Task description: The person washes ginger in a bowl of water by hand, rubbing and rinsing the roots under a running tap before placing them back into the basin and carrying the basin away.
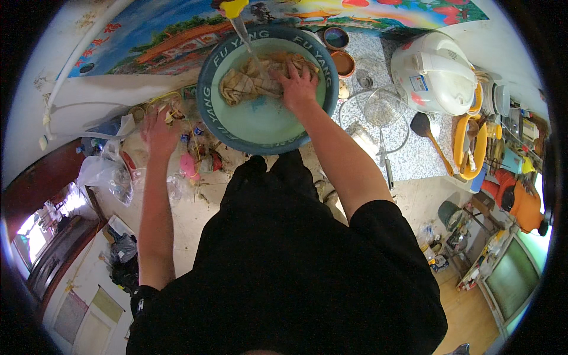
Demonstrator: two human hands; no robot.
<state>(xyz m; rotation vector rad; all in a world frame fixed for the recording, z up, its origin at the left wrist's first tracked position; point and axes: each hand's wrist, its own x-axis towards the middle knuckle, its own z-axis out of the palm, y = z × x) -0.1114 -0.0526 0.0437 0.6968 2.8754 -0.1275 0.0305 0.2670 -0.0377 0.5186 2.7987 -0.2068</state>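
Water runs from a tap with a yellow fitting [234, 8] into a round blue-green plastic basin [268, 148]. A wet tan checked cloth [242, 85] lies bunched in the basin's water. My right hand [301, 86] rests on the cloth's right part, fingers spread; whether they grip it is hidden. To the left of the basin, my left hand [159, 128] is over the cluttered area by the wall, beside a yellow cord. Its fingertips are hard to make out, and I cannot tell whether they hold anything.
A white rice cooker [437, 73], a wire strainer [385, 106], a black spatula [427, 133] and brown bowls [343, 64] stand or lie on the speckled counter at right. Plastic bags [108, 171] hang at left. A person in orange [526, 204] is at the far right.
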